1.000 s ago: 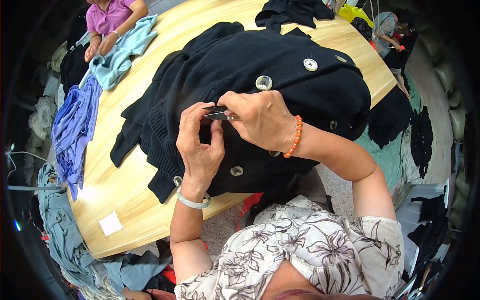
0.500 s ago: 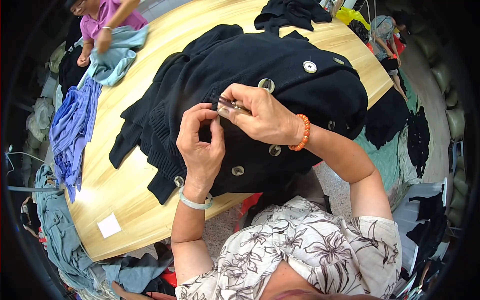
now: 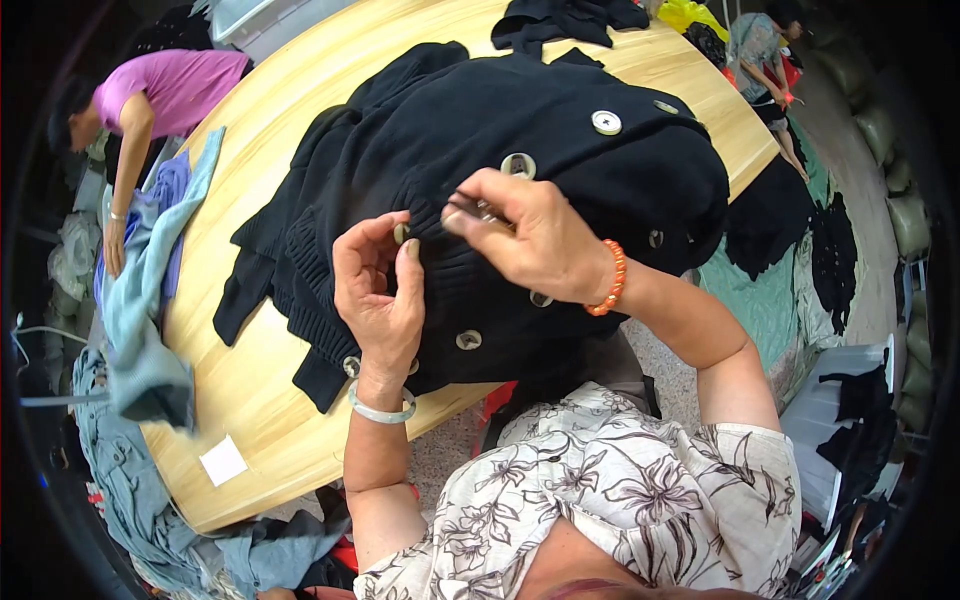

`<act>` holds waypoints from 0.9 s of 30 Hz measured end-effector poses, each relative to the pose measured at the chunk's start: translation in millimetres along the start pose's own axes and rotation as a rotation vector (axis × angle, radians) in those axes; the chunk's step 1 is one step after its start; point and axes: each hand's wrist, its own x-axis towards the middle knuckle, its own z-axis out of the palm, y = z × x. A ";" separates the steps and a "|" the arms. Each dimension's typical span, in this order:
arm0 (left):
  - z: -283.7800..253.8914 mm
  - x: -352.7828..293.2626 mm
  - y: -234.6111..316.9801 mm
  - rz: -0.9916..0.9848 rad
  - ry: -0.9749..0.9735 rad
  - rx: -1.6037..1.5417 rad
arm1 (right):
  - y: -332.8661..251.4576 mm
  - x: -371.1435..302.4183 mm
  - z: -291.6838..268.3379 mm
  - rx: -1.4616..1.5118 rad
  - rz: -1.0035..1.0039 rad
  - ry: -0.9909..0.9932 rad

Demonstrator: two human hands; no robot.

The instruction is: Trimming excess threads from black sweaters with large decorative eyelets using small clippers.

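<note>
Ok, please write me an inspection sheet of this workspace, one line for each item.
Surface: long wooden table, pale.
Job's things: black knitted cardigan with round buttons; small metal tool.
Clutter: light blue garment, black clothes, white paper slip.
Fingers: left hand pinches the knit; right hand holds the tool.
Cables: nothing seen.
Surroundings: a person in a purple top, clothes on the floor.

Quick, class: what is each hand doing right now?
Left hand: fingers pinching a button on the black cardigan.
Right hand: closed on a small metal tool, at the cardigan.
</note>
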 end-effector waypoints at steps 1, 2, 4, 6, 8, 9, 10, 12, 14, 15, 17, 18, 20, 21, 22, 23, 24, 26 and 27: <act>4.9 1.6 -0.9 0.003 0.004 -0.030 | 7.9 0.4 6.8 -0.029 -0.120 0.072; 2.3 0.4 -3.0 0.003 0.002 -0.037 | 7.9 2.1 13.5 -0.068 -0.148 0.062; -1.7 -2.9 -3.0 -0.012 0.009 -0.002 | 11.3 3.6 26.9 -0.270 -0.255 0.073; -6.9 -6.1 -12.0 0.023 -0.018 -0.010 | 16.1 3.9 34.6 -0.431 -0.378 0.078; -6.2 -8.5 -12.6 0.033 -0.017 0.011 | 16.0 4.9 34.2 -0.408 -0.398 0.079; -4.8 -8.2 -12.5 0.027 -0.020 0.010 | 15.0 3.2 29.2 -0.351 -0.346 0.054; -4.9 -8.1 -12.8 0.016 -0.017 0.013 | 16.0 0.7 25.0 -0.341 -0.299 -0.015; -1.2 -5.2 -16.3 0.034 -0.025 0.010 | 21.8 -10.2 13.5 -0.253 -0.245 -0.130; -0.2 -5.3 -16.2 0.028 -0.016 0.030 | 12.4 -27.3 -6.7 -0.103 -0.168 -0.326; -1.7 -6.4 -14.0 0.037 -0.013 0.065 | 7.2 -35.5 -16.8 -0.029 -0.132 -0.420; -0.1 -4.9 -11.0 0.055 -0.022 0.137 | 6.4 -48.8 -40.2 -0.010 -0.140 -0.410; -0.4 -4.1 -9.5 0.066 -0.034 0.196 | 7.5 -56.1 -50.0 0.093 -0.160 -0.294; 4.6 -1.1 -4.4 0.118 -0.027 0.315 | 2.8 -57.6 -81.3 -0.043 -0.133 -0.041; 9.9 2.7 3.7 0.169 -0.028 0.438 | 1.9 -60.0 -93.7 0.131 0.083 0.098; 13.6 6.0 15.0 0.221 -0.025 0.571 | 6.6 -56.3 -106.5 0.013 0.011 0.237; 20.0 11.1 24.6 0.310 -0.007 0.686 | 10.5 -52.4 -119.6 -0.032 -0.011 0.323; 25.5 16.9 33.4 0.371 -0.029 0.723 | 12.6 -48.7 -127.8 -0.008 0.013 0.368; 43.4 30.2 48.0 0.425 -0.080 0.681 | 28.1 -47.7 -133.3 -0.022 0.017 0.396; 57.2 39.7 53.0 0.428 -0.120 0.596 | 36.8 -48.1 -135.5 -0.038 0.026 0.420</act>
